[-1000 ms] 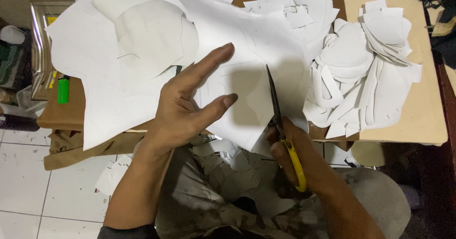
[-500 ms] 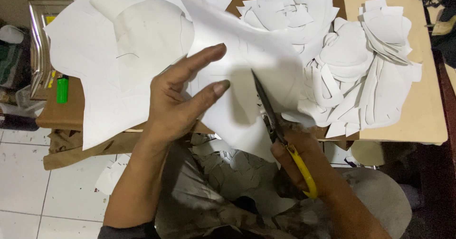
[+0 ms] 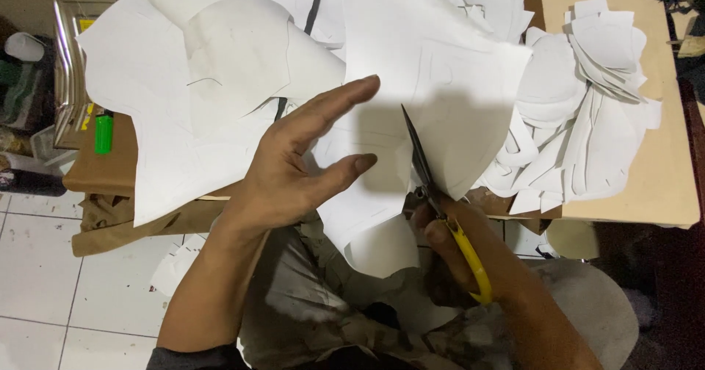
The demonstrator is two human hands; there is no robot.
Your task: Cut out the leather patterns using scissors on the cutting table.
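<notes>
I see my left hand (image 3: 294,171) at frame centre, flat on the large sheet (image 3: 411,83) | scissors (image 3: 433,186) just right of it, blades in the sheet, gripped by my right hand (image 3: 459,249) at lower centre-right | pile of cut pieces (image 3: 587,113) at right on the table (image 3: 661,186) | lighter (image 3: 103,133) at left | tray (image 3: 66,69) in the upper left

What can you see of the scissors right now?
The scissors have dark, narrow metal blades and yellow handles. The right hand grips the handles at the table's near edge. The blades point up and away from the person, slightly open, biting into the large white sheet from its lower edge. The left hand lies spread on the sheet beside them.
</notes>
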